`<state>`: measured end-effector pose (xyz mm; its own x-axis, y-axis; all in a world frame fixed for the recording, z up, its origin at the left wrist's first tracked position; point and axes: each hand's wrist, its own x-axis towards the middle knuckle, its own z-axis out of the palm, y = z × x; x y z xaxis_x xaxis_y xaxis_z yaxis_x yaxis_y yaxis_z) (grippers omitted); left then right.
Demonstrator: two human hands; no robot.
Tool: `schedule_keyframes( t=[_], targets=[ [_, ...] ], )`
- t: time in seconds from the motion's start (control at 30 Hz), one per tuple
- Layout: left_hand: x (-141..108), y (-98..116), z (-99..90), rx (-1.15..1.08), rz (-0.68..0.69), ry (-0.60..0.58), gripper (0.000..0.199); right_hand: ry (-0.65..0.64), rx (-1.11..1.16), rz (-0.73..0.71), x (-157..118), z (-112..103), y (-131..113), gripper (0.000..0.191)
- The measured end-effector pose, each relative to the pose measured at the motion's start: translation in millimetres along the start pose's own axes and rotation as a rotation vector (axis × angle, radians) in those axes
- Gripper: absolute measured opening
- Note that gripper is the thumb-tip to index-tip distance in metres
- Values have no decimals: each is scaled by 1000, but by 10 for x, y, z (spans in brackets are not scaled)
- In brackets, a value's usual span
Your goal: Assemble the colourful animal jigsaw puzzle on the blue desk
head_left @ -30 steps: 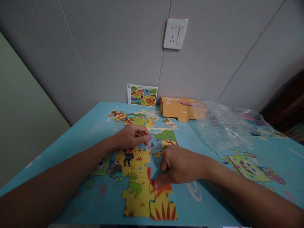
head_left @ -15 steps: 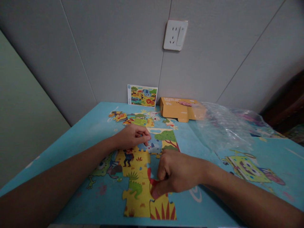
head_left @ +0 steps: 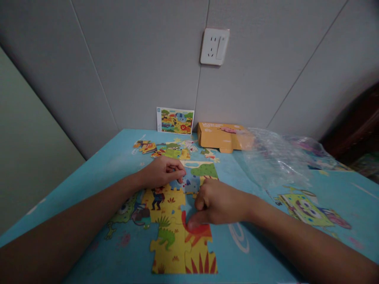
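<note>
My left hand (head_left: 164, 172) rests with curled fingers over the upper left of a partly joined jigsaw puzzle (head_left: 171, 256), hiding some blue pieces. Nothing shows between its thumb and fingers. My right hand (head_left: 217, 202) is closed in a fist, its thumb pressing down on a red and orange puzzle piece (head_left: 199, 234). That piece lies against the yellow piece with a green lizard (head_left: 166, 236) and above one with red leaves (head_left: 201, 263). Blue tabletop shows in a gap between the red piece and the blue pieces (head_left: 192, 184) farther up. A green tree piece (head_left: 209, 169) is partly behind my right hand.
Loose puzzle pieces (head_left: 173, 153) lie beyond my left hand. A picture card (head_left: 175, 120) leans on the wall beside an orange box (head_left: 220, 136). Clear plastic wrapping (head_left: 275, 161) spreads to the right on the blue cartoon-printed table (head_left: 260, 256).
My right thumb has drawn slightly up off the lower part of the red piece, so more of it shows. My left hand stays in place. The view has shifted slightly.
</note>
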<state>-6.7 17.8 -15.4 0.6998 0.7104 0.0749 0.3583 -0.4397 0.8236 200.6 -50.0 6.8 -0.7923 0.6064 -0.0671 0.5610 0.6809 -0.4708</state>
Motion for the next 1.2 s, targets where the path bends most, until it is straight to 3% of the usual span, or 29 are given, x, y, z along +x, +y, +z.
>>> schedule_keyframes(
  t=[0.07, 0.17, 0.23, 0.33, 0.5, 0.67, 0.73, 0.83, 0.97, 1.2],
  targets=[
    [-3, 2, 2, -5, -12, 5, 23, 177, -99, 124, 10, -80, 174, 41],
    [-1, 9, 2, 3, -23, 15, 22, 546, -238, 483, 5, -223, 559, 35],
    [2, 18, 2, 7, -25, 16, 22, 625, -277, 579, -7, -283, 821, 28],
    [2, 29, 8, 22, -29, 19, 21, 576, -339, 659, -8, -292, 1079, 41],
    [3, -15, 10, 109, 9, 99, 24, 521, -329, 649, 40, -252, 1133, 32],
    [50, -157, -139, 449, -56, 563, 21, 525, -324, 662, 69, -254, 1103, 25],
    [69, -218, -207, 633, -72, 661, 21, 528, -331, 664, 78, -249, 1094, 24],
    [82, -290, -244, 754, -144, 632, 34, 550, -339, 725, 77, -248, 1076, 24],
    [82, -321, -212, 737, -257, 554, 49, 550, -320, 825, 54, -277, 1068, 27],
    [84, -313, -212, 699, -257, 516, 48, 496, -276, 796, 40, -290, 1100, 19]
  ],
)
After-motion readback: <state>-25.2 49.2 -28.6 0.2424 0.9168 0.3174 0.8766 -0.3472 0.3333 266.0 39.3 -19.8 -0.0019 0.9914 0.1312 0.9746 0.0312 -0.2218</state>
